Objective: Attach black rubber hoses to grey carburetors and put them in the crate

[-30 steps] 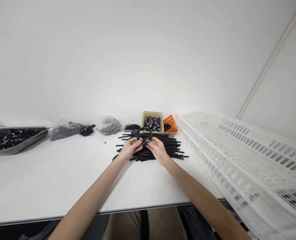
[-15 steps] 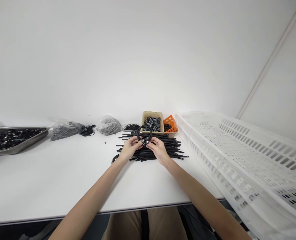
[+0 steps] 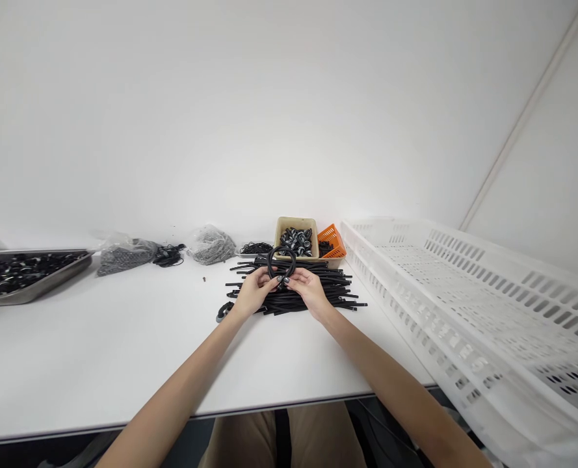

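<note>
A black tube bent into a ring (image 3: 281,249) stands upright between my hands, above a pile of straight black tubes (image 3: 337,284) on the white table. My left hand (image 3: 254,290) pinches the ring's lower left part between thumb and fingers. At its lower right, my right hand (image 3: 309,289) grips it the same way, the two thumbs almost touching. The fingertips hide the spot where the tube ends meet. Just left of the pile, partly behind my left wrist, lies a curved black piece with a grey part (image 3: 222,313).
Behind the pile are a beige bin (image 3: 279,229) of black and grey parts, an orange basket (image 3: 336,239) and black bands (image 3: 256,248). Large white crates (image 3: 415,305) line the right side. Further left are clear bags (image 3: 212,244) and a metal tray (image 3: 49,289).
The view has shifted very slightly. Both hands keep their grip on the ring, and the curved piece by my left wrist shows a little more.
</note>
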The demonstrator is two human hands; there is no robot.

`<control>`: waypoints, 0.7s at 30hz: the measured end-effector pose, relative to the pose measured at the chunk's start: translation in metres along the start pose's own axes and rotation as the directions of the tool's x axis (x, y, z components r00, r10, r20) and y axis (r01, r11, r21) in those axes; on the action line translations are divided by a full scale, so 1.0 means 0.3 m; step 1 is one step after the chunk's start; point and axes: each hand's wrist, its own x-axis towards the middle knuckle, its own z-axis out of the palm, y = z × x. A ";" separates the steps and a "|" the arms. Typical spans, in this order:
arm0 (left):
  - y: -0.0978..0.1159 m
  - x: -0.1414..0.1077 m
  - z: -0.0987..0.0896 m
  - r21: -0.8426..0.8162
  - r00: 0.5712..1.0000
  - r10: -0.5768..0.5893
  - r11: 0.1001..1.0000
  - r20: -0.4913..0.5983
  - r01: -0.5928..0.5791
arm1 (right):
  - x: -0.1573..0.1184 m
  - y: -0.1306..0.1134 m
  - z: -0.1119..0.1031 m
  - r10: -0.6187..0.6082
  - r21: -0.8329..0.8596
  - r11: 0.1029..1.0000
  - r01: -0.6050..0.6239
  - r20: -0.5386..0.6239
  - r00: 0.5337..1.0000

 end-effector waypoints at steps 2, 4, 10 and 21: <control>-0.006 0.002 -0.002 0.058 0.999 0.040 0.998 -0.002 -0.040 | -0.001 0.001 0.000 0.000 0.000 1.000 0.000 -0.003 1.000; -0.010 0.003 -0.003 0.096 0.998 0.066 0.993 0.002 -0.066 | -0.002 0.002 0.000 0.000 0.004 1.000 0.001 -0.005 1.000; -0.009 0.000 -0.004 0.044 0.998 0.049 0.998 0.039 -0.051 | 0.000 0.011 -0.010 0.014 0.036 0.999 -0.013 -0.010 1.000; -0.005 -0.003 0.004 0.071 0.998 0.059 0.996 0.007 -0.059 | -0.001 0.009 -0.013 0.034 0.057 0.998 -0.035 0.020 0.999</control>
